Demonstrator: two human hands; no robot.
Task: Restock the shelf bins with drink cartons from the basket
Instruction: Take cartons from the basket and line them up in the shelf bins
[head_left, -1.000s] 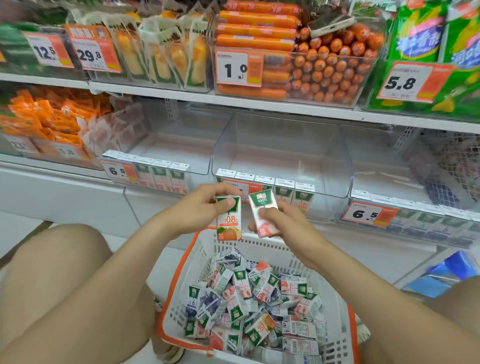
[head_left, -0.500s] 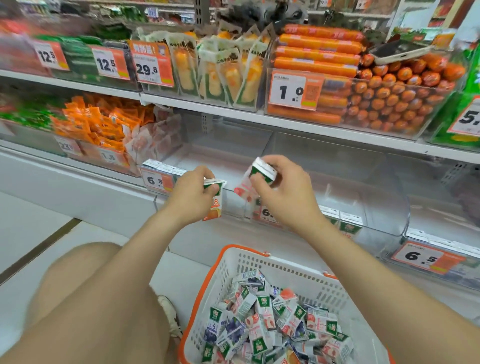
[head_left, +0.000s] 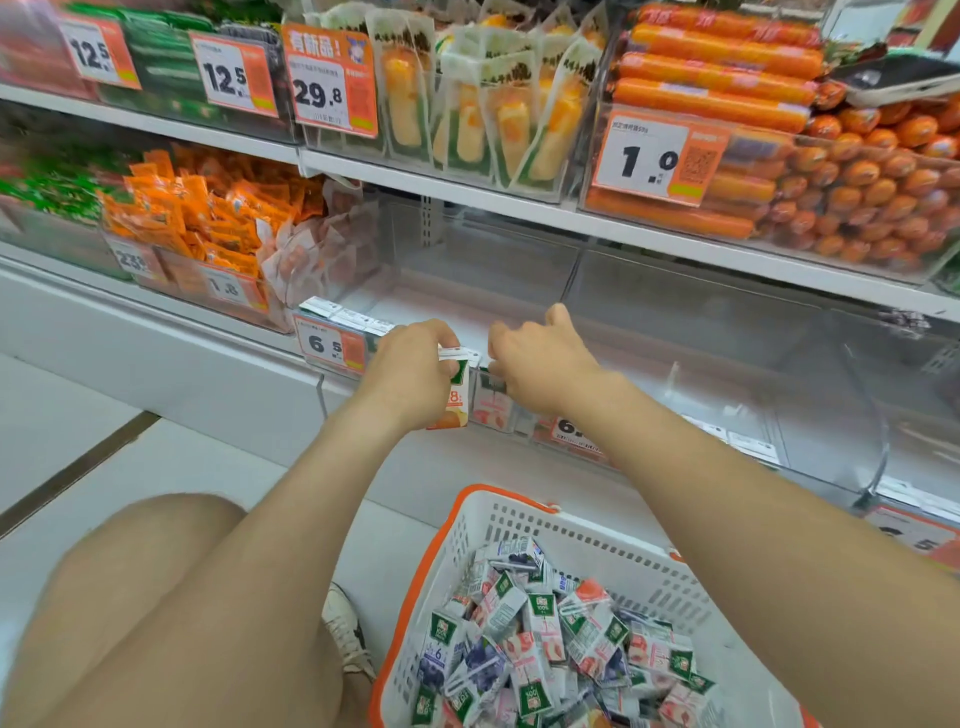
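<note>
We see a clear bin (head_left: 483, 260) above a white basket (head_left: 597, 551) full of cartons (head_left: 545, 639). Our left hand (head_left: 410, 374) grips an orange carton (head_left: 457, 400) at the bin's front; our right hand (head_left: 540, 364) holds a pink carton (head_left: 493, 408) just inside it.

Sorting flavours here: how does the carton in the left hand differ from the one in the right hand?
The small white carton with orange fruit print is gripped round its side by the left hand; the small white carton with pink fruit print is held from above by the right hand. The orange one shows sharp; the pink one looks hazier, seemingly behind the clear plastic bin front. Both stand upright with green upper panels.
</note>
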